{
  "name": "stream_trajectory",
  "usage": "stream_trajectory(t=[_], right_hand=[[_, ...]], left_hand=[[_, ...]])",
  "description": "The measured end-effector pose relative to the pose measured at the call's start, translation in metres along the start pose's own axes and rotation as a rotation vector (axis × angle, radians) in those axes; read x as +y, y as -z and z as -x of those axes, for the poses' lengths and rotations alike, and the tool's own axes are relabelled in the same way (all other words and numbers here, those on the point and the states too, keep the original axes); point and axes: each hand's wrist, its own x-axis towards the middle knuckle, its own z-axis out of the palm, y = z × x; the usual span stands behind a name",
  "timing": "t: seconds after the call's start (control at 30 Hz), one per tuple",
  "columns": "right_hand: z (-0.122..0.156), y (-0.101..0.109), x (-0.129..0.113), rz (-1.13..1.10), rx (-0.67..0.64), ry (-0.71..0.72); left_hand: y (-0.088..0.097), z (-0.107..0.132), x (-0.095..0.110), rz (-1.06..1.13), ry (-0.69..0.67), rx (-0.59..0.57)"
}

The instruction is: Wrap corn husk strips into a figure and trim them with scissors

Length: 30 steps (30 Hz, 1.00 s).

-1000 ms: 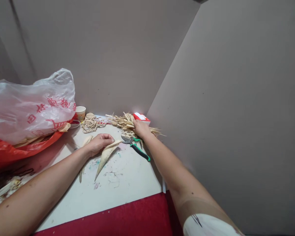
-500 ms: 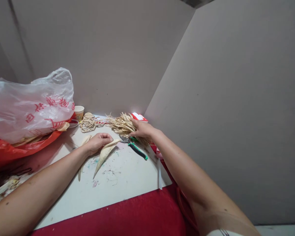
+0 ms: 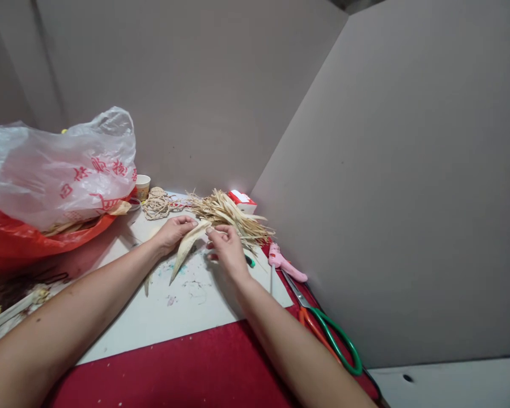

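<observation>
My left hand (image 3: 175, 233) pinches a pale dried corn husk (image 3: 184, 253), whose pointed end hangs down toward the board. At the husk's upper right end, my right hand (image 3: 229, 249) has its thumb and forefinger closed on the tip. Whether a thin strip is also between those fingers is too small to tell. Just behind the hands lies a loose bundle of dry straw-coloured strips (image 3: 238, 218). Pliers lie mostly hidden under my right hand; the end of a green and black handle (image 3: 250, 260) shows. Another husk piece (image 3: 147, 283) is partly covered by my left forearm.
A white and red plastic bag (image 3: 68, 181) fills the left side. Behind are a paper cup (image 3: 143, 187), coiled cord (image 3: 157, 204) and a red-and-white box (image 3: 243, 202). On the right lie a pink glue gun (image 3: 287, 265) and large scissors (image 3: 323, 323), near the grey partition (image 3: 399, 187).
My right hand has left the strip bundle and come left and nearer to the husk's tip. The husk stays in my left hand. The view has shifted, showing the scissors and glue gun.
</observation>
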Motion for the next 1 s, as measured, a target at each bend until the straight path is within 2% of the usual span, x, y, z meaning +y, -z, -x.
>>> stream_trajectory(t=[0.07, 0.13, 0.27, 0.43, 0.53, 0.67, 0.7, 0.77, 0.83, 0.9, 1.0], right_hand=[[-0.002, -0.012, 0.012, -0.108, 0.036, -0.106], [-0.007, -0.018, 0.02, -0.164, 0.009, -0.155], [-0.015, -0.016, 0.035, -0.258, -0.042, -0.084], [-0.017, -0.008, 0.046, -0.291, -0.027, -0.021], [-0.019, -0.007, 0.046, -0.258, 0.037, 0.057], [-0.02, -0.004, 0.037, -0.152, 0.173, 0.233], [-0.02, -0.003, 0.035, -0.107, 0.202, 0.292], [-0.018, -0.001, 0.033, 0.014, 0.219, 0.404], [-0.015, -0.002, 0.033, 0.154, 0.152, 0.483], [-0.011, -0.005, 0.035, 0.257, 0.026, 0.52], [-0.007, -0.007, 0.039, 0.244, -0.092, 0.512]], left_hand=[[0.0, 0.0, 0.0, 0.013, -0.014, -0.002], [0.0, 0.0, 0.0, 0.017, -0.016, -0.019], [-0.001, 0.001, -0.001, 0.0, -0.027, -0.019], [0.0, -0.001, -0.005, -0.002, -0.046, 0.026], [0.0, -0.003, -0.006, -0.04, -0.075, 0.074], [-0.007, -0.001, -0.001, -0.171, -0.219, 0.226], [-0.011, 0.001, 0.001, -0.182, -0.241, 0.224], [-0.019, 0.006, 0.005, -0.169, -0.22, 0.132], [-0.026, 0.011, 0.005, -0.144, -0.16, 0.008], [-0.028, 0.013, 0.004, -0.127, -0.141, -0.056], [-0.024, 0.012, 0.002, -0.139, -0.165, -0.028]])
